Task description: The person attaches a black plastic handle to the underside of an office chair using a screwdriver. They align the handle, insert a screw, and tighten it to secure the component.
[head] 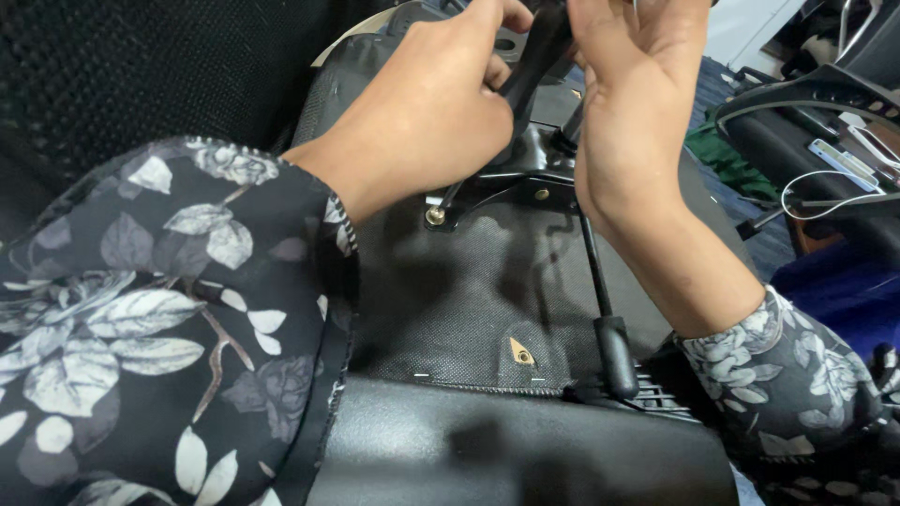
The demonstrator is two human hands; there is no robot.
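From the head view, your left hand (441, 103) is wrapped around the black post (534, 52) that rises out of the metal plate (525, 173) bolted to the underside of the upturned chair seat (469, 290). The fingers curl round the post from its 9 o'clock side, so that grip is closed on it. Your right hand (637, 103) stands at the post's 3 o'clock side, palm turned toward it, fingers reaching up and over its top end. You cannot tell from here whether those fingers are clamped on the post or only resting against it, since the top edge of the view cuts them off.

The post's long axis runs from about 7 o'clock at its foot on the plate up to 1 o'clock at its tip, leaning slightly away from you. Both hands sit on its upper half. The left is the lower of the two and the nearer to the plate.

A thin lever rod (591, 267) runs from the plate down toward 5 o'clock and ends in a black handle (614, 356) near the seat's front edge, just beside your right forearm. A brass bolt head (435, 215) shows at the plate's 8 o'clock corner, just below your left wrist.
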